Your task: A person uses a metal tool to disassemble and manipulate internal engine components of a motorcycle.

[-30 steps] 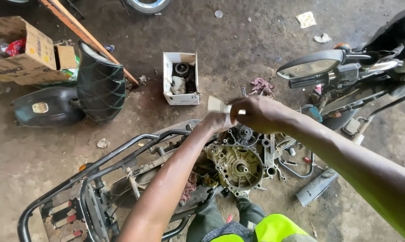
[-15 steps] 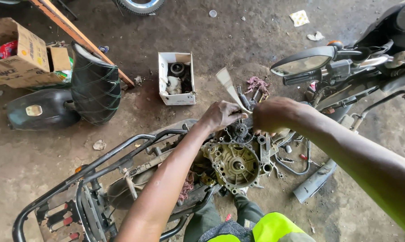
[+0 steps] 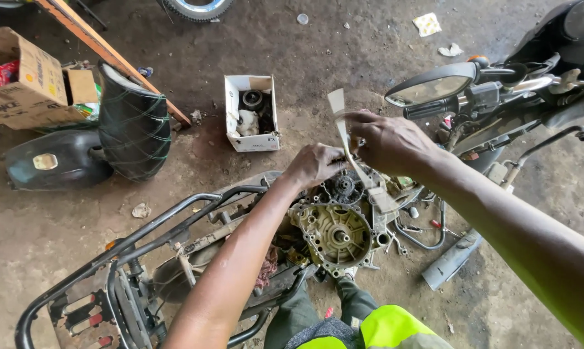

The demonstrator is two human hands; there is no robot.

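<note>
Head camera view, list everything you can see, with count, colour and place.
engine: one, grey-gold, centre
pale gasket strip: one, off-white, above engine, in the right hand
motorcycle frame: one, black, lower left
small box of parts: one, white, upper centre
cardboard box: one, brown, upper left
tyre: one, black, left
mirror: one, dark, upper right
left hand: on engine top
right hand: pinching the strip

The engine (image 3: 336, 234) is dull, grimy cast metal, the gasket strip (image 3: 347, 145) pale, matt paper, the frame (image 3: 143, 232) scuffed black metal tube, the floor (image 3: 344, 58) rough, stained concrete.
</note>
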